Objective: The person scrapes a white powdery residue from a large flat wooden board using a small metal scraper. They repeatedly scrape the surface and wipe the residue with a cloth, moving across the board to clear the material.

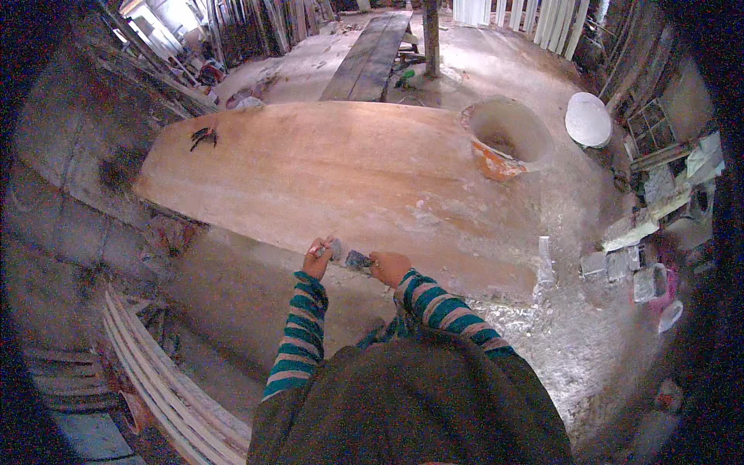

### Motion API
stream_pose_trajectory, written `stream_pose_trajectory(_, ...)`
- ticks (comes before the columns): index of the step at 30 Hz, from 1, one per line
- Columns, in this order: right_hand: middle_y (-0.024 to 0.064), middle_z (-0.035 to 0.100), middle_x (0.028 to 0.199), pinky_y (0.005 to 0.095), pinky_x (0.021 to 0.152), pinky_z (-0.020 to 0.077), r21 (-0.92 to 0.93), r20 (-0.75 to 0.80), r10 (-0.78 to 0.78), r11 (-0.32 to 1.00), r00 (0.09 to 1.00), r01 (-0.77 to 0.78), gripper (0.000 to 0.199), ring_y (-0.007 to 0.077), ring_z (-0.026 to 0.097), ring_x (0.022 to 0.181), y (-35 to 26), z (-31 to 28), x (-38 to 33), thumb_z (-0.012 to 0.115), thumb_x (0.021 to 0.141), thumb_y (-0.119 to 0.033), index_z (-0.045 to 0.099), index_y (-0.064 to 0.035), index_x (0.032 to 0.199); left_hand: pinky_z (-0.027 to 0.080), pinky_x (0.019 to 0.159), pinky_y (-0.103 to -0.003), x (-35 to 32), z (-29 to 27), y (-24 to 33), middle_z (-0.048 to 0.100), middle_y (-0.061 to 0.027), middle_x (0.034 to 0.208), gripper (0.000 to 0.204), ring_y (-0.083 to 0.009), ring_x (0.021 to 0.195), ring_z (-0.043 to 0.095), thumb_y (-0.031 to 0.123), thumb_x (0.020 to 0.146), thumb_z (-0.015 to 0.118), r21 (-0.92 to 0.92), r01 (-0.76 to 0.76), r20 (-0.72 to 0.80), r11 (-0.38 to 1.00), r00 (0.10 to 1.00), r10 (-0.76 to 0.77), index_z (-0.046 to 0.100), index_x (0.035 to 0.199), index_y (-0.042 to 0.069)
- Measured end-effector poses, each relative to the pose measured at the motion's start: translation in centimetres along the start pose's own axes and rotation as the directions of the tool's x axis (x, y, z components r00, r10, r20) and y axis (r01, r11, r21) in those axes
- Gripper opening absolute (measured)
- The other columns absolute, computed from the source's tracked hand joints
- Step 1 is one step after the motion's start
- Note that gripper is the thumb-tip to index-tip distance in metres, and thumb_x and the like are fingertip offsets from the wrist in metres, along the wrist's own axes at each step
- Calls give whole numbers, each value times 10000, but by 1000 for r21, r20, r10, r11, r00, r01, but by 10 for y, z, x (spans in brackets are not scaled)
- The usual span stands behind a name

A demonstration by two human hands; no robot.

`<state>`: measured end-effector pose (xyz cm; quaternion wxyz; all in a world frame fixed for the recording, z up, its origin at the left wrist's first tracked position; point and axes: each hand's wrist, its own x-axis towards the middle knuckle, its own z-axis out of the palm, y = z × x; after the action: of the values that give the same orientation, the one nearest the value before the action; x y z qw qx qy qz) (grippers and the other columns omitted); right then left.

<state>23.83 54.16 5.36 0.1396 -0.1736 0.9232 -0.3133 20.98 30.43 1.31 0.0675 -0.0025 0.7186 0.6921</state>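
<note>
Both my hands are together near the close edge of a wide wooden tabletop. My left hand is closed, pinching a small light-grey lump. Closed as well, my right hand grips a small dark blue-grey flat piece, pointed toward the left hand. A narrow gap seems to separate the two pieces. Grain and blur hide what kind of things they are. Pale smears mark the tabletop to the right of my hands.
On the tabletop's far right stands a large tub, whitish with an orange side. A black clawed item lies far left. Beyond are a dark plank bench and a post. Long boards lean lower left; containers stand right.
</note>
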Motion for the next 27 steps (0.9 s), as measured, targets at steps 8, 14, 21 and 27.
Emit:
stream_pose_trajectory(8, 141, 623, 806, 464, 635, 466, -9, -53, 115, 993, 992, -116, 239, 334, 599, 754, 53, -26, -93, 527, 789, -334, 596, -123, 878, 406, 781, -264, -12, 1, -3, 535, -39, 1089, 138, -129, 927, 484, 15, 800, 538, -22, -24, -52, 999, 998, 23, 444, 819, 113)
stream_pose_trajectory(14, 154, 622, 766, 464, 619, 467, 23, -103, 53, 998, 993, -51, 231, 358, 598, 716, 45, -13, -65, 527, 789, -322, 593, -131, 901, 423, 727, -251, -1, -4, -14, 550, -35, 1038, 92, -104, 890, 483, 45, 817, 538, -95, -84, 26, 992, 996, 87, 471, 862, 88)
stream_pose_trajectory(21, 168, 614, 752, 479, 611, 454, -70, 16, 97, 993, 995, -96, 220, 362, 595, 698, 4, -19, -19, 528, 779, -292, 592, -114, 893, 432, 753, -274, 7, -5, -7, 548, -43, 1050, 53, -123, 904, 495, 65, 839, 521, 30, -16, 45, 999, 999, 14, 479, 866, 82)
stream_pose_trajectory(27, 158, 611, 738, 462, 602, 460, -161, -11, 143, 977, 990, -143, 197, 346, 596, 687, 10, -26, -49, 532, 774, -286, 598, -122, 861, 424, 791, -282, 14, -13, -12, 537, -53, 1067, 65, -142, 971, 489, 42, 829, 513, -80, 47, 116, 996, 993, -37, 483, 866, 86)
